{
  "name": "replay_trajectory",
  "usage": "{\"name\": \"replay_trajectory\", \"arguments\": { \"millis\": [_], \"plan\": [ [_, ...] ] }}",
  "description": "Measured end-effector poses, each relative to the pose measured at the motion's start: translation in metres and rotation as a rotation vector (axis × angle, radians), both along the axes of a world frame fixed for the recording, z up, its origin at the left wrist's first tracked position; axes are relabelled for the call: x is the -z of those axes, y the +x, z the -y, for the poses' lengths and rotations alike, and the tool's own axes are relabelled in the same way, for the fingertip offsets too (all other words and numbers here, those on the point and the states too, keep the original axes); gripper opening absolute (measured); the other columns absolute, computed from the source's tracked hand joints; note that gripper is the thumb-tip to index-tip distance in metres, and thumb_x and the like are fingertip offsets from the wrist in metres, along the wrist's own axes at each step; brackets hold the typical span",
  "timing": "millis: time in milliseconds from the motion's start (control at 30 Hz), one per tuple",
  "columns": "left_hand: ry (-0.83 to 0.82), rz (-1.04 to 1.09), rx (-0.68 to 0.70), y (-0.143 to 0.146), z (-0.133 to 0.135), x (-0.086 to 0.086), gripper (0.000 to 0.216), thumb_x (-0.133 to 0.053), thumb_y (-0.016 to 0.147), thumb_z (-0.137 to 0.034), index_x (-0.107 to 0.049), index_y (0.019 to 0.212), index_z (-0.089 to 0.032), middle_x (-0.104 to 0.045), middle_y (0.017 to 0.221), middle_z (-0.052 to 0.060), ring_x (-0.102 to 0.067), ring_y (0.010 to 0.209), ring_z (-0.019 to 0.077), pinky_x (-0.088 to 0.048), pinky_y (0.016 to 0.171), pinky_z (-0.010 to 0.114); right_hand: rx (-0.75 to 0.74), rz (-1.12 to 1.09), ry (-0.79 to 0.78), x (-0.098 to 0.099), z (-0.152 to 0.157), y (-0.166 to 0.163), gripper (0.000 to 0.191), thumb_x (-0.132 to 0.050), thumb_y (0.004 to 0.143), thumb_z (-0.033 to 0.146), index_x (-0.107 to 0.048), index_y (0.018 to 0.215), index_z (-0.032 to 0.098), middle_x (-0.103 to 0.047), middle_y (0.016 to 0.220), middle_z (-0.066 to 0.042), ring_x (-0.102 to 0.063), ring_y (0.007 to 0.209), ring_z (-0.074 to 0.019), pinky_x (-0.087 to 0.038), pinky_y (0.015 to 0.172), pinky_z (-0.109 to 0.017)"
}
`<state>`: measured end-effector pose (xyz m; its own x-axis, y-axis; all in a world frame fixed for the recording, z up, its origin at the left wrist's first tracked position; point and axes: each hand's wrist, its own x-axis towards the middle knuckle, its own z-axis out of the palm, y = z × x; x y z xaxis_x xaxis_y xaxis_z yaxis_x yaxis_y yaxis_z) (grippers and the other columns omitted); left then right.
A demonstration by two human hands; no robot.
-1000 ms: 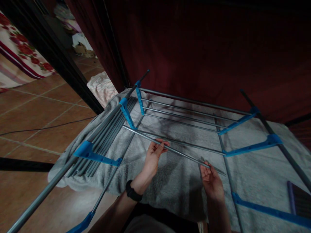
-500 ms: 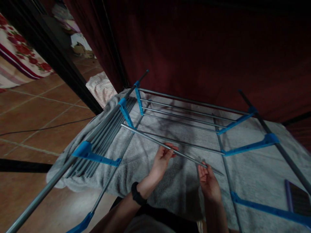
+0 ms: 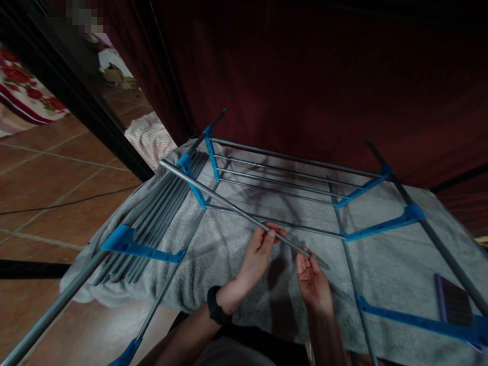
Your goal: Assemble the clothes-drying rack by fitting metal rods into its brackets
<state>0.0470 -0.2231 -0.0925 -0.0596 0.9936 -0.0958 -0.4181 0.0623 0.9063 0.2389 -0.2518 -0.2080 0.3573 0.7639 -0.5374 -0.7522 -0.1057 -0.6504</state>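
Note:
A loose grey metal rod point(image 3: 224, 203) slants from upper left to lower right above a grey towel point(image 3: 236, 264). My left hand point(image 3: 257, 254), with a black band on the wrist, pinches the rod near its middle. My right hand point(image 3: 311, 277) grips the rod close to its lower right end. Under and around the rod stands a drying-rack frame of grey rods and blue plastic brackets point(image 3: 385, 226). A bundle of spare grey rods point(image 3: 160, 213) lies on the towel to the left.
A long grey side pole point(image 3: 57, 305) with blue brackets point(image 3: 129, 243) runs at the left. A dark red curtain point(image 3: 305, 76) hangs behind. Brown floor tiles point(image 3: 49, 193) and a cable lie left. A dark purple-edged object point(image 3: 453, 302) rests at the right.
The rod's far end has lifted and swung left, over the blue bracket. Both hands have shifted left along with it, closer together.

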Motion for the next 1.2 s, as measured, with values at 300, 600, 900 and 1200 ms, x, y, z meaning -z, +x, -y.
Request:
{"name": "replay_trajectory", "arguments": {
  "millis": [300, 600, 900, 1200],
  "plan": [
    [0.176, -0.126, -0.070, -0.010, 0.004, -0.017, 0.056, -0.076, 0.112, -0.081, -0.078, 0.130, -0.027, -0.080, 0.096, 0.004, -0.078, 0.098, 0.0284, -0.063, 0.104, 0.046, -0.408, -0.236, 0.007, -0.025, 0.017, -0.040, 0.035, -0.110, 0.088, 0.040, -0.086, 0.108, 0.024, -0.093, 0.107, -0.006, -0.091, 0.091, -0.0195, -0.077, 0.086, -0.030],
    [0.323, -0.177, -0.118, -0.032, 0.000, -0.063, 0.058, -0.074, 0.114, -0.076, -0.085, 0.140, -0.026, -0.063, 0.077, -0.001, -0.060, 0.073, 0.0223, -0.060, 0.080, 0.037, -0.502, -0.054, 0.057, -0.026, 0.019, -0.036, 0.038, -0.107, 0.085, 0.045, -0.084, 0.108, 0.026, -0.090, 0.102, -0.002, -0.086, 0.090, -0.0201, -0.072, 0.079, -0.030],
    [0.458, -0.468, 0.167, -0.034, -0.004, -0.070, 0.022, -0.081, 0.111, -0.044, -0.094, 0.121, -0.030, -0.092, 0.112, 0.010, -0.086, 0.109, 0.0352, -0.068, 0.108, 0.045, -0.333, 0.116, 0.080, -0.025, 0.007, -0.014, 0.037, -0.105, 0.081, 0.042, -0.083, 0.108, 0.028, -0.088, 0.104, -0.003, -0.084, 0.097, -0.0211, -0.069, 0.090, -0.034],
    [0.490, -0.958, 0.392, -0.038, -0.009, 0.003, 0.027, -0.066, 0.120, -0.045, -0.089, 0.125, -0.030, -0.089, 0.113, 0.012, -0.084, 0.107, 0.0330, -0.064, 0.104, 0.042, -0.216, 0.207, 0.017, -0.031, 0.003, -0.003, 0.046, -0.111, 0.072, 0.050, -0.082, 0.100, 0.028, -0.088, 0.104, -0.004, -0.083, 0.097, -0.0227, -0.068, 0.092, -0.036]
  ]
}}
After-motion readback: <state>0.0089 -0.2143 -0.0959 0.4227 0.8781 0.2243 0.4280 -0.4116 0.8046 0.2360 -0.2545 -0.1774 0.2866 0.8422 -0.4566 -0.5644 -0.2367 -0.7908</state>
